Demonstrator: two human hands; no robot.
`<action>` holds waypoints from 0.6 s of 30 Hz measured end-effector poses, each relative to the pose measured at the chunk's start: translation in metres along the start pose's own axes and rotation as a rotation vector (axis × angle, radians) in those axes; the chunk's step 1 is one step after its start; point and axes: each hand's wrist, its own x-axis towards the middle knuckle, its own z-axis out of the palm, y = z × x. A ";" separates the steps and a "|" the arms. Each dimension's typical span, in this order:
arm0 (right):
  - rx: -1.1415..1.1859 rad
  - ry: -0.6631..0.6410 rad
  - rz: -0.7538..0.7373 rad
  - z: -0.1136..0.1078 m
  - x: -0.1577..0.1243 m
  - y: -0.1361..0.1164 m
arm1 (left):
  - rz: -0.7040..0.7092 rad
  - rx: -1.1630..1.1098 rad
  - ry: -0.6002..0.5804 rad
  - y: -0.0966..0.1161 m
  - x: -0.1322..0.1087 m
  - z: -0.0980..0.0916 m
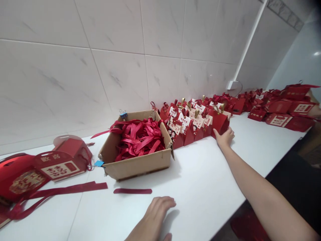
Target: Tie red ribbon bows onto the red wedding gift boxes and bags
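Observation:
My right hand point(225, 138) reaches to the end of a row of small gift boxes. Its thumb and fingers are around the lower part of a plain red gift box point(220, 123), which stands upright against its neighbours. Beside it are several red and cream gift boxes point(185, 124) with printed fronts and small ribbon loops on top. My left hand point(157, 209) is low over the white table point(198, 187), fingers loosely bent, thumb apart, nothing in it. Near it lies a short dark red strip point(132, 191).
A cardboard box point(140, 167) full of red ribbons point(140, 137) stands against the tiled wall, with binder clips on its rim. Red handled boxes point(62, 160) and a long ribbon point(67, 190) lie at left. More red boxes point(278, 118) are piled at far right. The table edge runs diagonally at right.

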 end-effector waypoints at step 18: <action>-0.062 -0.092 0.066 0.005 0.024 0.015 | 0.021 -0.010 0.043 -0.007 -0.003 0.005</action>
